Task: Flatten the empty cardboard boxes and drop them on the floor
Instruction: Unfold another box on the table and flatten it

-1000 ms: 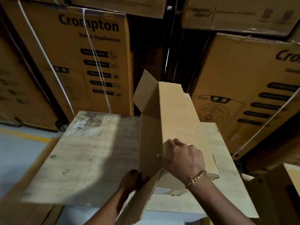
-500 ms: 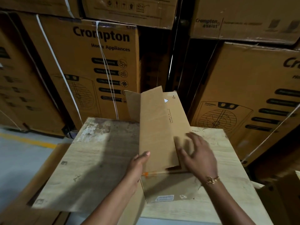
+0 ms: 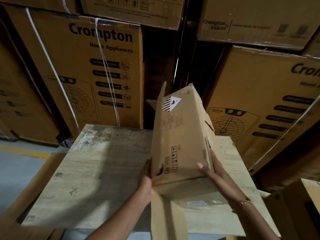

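A flattened brown cardboard box (image 3: 180, 135) with a striped white label near its top is tilted up off the wooden table (image 3: 97, 174). Its lower flaps hang down over the table's near edge. My left hand (image 3: 146, 177) holds the box's left edge, mostly hidden behind the cardboard. My right hand (image 3: 210, 168) grips the right edge, thumb on the printed front face and fingers behind. A gold bracelet sits on my right wrist.
Large strapped Crompton cartons (image 3: 97, 70) are stacked like a wall behind the table, with more cartons (image 3: 266, 104) at the right. Grey floor with a yellow line (image 3: 22, 151) shows at the left. Another brown box (image 3: 304, 208) stands at the lower right.
The box was open and folding one second ago, then pressed flat on the table. Now both hands have lifted the flattened box upright off the table top.
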The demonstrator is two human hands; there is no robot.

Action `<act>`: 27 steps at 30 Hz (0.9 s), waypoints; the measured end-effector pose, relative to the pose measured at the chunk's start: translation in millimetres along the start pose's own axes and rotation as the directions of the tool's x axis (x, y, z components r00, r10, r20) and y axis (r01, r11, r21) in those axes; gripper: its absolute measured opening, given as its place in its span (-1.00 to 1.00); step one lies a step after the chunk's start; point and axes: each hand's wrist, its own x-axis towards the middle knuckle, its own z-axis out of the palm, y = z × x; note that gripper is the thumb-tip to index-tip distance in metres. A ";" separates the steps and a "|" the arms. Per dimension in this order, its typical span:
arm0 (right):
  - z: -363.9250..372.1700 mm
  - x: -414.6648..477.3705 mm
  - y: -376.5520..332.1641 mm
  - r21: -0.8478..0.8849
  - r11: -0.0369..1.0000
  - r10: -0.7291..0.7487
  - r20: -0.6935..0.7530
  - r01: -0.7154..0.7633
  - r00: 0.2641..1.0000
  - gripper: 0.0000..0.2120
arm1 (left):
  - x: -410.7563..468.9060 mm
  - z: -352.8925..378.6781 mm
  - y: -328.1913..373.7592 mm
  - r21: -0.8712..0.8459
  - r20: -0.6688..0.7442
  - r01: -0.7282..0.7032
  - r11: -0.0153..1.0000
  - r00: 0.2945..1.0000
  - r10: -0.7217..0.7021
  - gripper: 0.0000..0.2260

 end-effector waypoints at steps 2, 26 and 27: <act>16.0 3.8 -5.2 -0.214 0.974 -0.070 0.028 0.074 0.997 0.06 | 1.6 -14.0 -9.5 -0.048 -0.026 0.053 0.997 0.998 -0.055 -0.58; 53.2 61.4 17.9 -0.764 0.624 0.210 -0.040 -0.165 0.977 0.42 | -8.1 -91.9 29.0 0.868 0.308 -0.449 0.211 0.821 0.480 -0.17; 54.4 62.1 19.3 -0.764 0.622 0.229 -0.035 -0.174 0.973 0.44 | -10.7 -75.0 33.3 0.859 0.447 -0.511 0.036 0.783 0.431 -0.20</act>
